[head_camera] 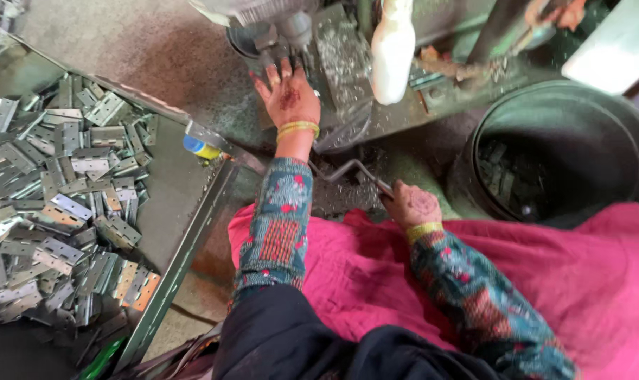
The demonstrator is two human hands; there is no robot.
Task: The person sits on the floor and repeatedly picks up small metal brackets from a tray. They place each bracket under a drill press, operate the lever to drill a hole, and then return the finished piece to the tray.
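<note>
My left hand (289, 95) reaches forward to the base of a metal machine (284, 32), fingers spread and resting on its work area; whether it holds a piece is hidden. My right hand (412, 205) is closed around the end of a bent metal crank handle (351, 169) that runs toward the machine. Both wrists wear yellow bangles, and the sleeves are patterned teal and red. A pink cloth (375, 267) covers my lap.
A metal tray (186, 239) on the left holds a heap of several flat hinge plates (59, 204), with a small blue and yellow object (200, 148) on its rim. A black bucket (572, 141) with several metal pieces stands right. A white bottle (392, 49) hangs beside the machine.
</note>
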